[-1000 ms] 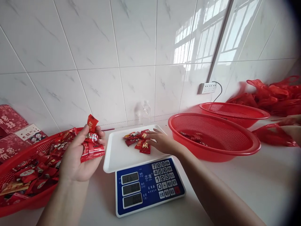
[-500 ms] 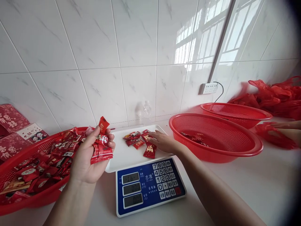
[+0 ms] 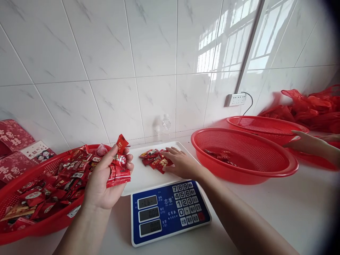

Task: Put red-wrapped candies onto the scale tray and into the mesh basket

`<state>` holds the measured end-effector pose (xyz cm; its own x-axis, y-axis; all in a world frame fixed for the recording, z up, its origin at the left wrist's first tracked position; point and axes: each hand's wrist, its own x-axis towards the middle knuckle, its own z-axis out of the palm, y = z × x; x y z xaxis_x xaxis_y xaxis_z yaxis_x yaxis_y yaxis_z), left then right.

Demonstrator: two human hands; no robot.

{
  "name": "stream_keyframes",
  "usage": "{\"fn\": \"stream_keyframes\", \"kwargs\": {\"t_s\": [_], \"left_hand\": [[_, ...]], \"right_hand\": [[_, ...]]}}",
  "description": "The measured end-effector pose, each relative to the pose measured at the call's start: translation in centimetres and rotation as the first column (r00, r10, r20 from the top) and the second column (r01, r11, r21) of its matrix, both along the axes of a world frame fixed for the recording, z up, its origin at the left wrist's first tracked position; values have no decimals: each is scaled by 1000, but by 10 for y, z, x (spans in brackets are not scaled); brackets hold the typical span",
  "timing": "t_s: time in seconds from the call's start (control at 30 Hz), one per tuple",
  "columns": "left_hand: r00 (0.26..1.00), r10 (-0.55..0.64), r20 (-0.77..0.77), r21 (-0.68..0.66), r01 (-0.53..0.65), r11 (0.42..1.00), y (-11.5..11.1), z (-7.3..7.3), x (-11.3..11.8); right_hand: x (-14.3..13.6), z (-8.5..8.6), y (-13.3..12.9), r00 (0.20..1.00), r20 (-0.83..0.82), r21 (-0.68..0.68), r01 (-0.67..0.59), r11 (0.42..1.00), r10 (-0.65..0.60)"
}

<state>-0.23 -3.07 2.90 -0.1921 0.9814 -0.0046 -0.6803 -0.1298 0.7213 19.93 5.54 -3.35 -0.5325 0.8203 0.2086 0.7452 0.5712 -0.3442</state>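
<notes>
Several red wrapped candies (image 3: 118, 173) are held in my left hand (image 3: 102, 180), its fingers curled round them above the scale's left side. My right hand (image 3: 183, 163) reaches over the scale's white tray (image 3: 138, 181), its fingers stretched out and touching a small pile of red candy packets (image 3: 154, 159); the hand covers part of the pile. The scale's blue keypad panel (image 3: 170, 202) faces me. At the left, a red basket (image 3: 39, 228) is full of similar red candies (image 3: 58, 180).
A red plastic colander (image 3: 265, 166) with a few packets stands at the right; another red colander (image 3: 265, 122) is behind it. A co-worker's hand (image 3: 305, 141) is beside it. Red plastic bags (image 3: 313, 106), a clear bottle (image 3: 166, 124), printed red boxes (image 3: 16, 138) and a wall socket (image 3: 236, 100) line the wall.
My right hand has moved slightly left, bringing the packets on the tray closer together. My left hand has shifted slightly right with its candies. The co-worker's hand has come further in beside the rear colander.
</notes>
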Motion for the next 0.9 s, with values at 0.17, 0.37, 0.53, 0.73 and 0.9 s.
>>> {"fn": "stream_keyframes", "kwargs": {"t_s": [0.17,0.37,0.53,0.73,0.9], "left_hand": [[999,-21,-41,7,21,1000,0,-5,2],[992,-46,-118,-5,46,999,0,-10,10],[989,-63,-131,-9,62,998,1,-12,13],[985,-69,-158,6,71,997,1,-14,11],[941,-89,-328,79,121,989,4,-21,11]], "right_hand": [[-13,-5,-3,998,-54,92,44,995,-39],[9,2,7,994,-66,100,88,991,-81],[10,0,12,997,-38,-26,71,997,-72],[8,-1,13,992,-124,-90,7,996,-18],[2,12,-4,909,-408,27,-78,997,82]]}}
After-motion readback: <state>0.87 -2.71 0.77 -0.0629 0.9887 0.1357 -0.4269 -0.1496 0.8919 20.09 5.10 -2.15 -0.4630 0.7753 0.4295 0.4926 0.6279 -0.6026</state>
